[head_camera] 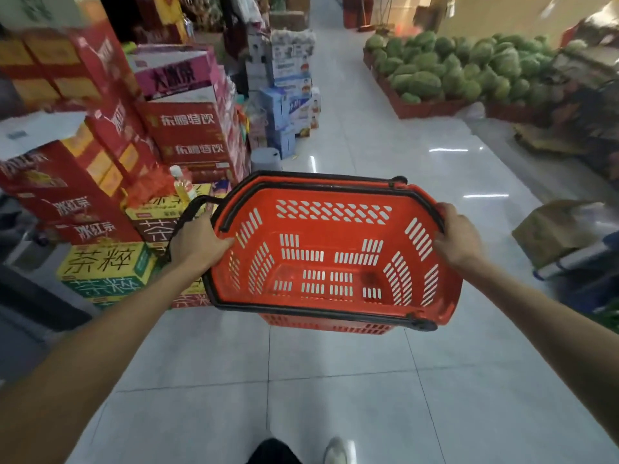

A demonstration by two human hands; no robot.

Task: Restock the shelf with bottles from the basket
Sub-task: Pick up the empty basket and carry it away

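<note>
I hold a red plastic basket (pixel 335 226) with black handles out in front of me above the tiled floor, its open top tilted toward me. Nothing lies inside it; only the slotted walls and bottom show. My left hand (pixel 197 242) grips its left rim, thumb inside the basket. My right hand (pixel 459 236) grips the right rim. A single bottle of yellow liquid (pixel 182 187) with a white cap stands on the boxes just left of the basket. No shelf is in view.
Stacked red and yellow drink cartons (pixel 100 182) line the left side. Blue and white boxes (pixel 288 105) stand further up the aisle. A pile of green watermelons (pixel 452 68) in red crates sits at the right. A brown cardboard box (pixel 556 232) lies near my right arm.
</note>
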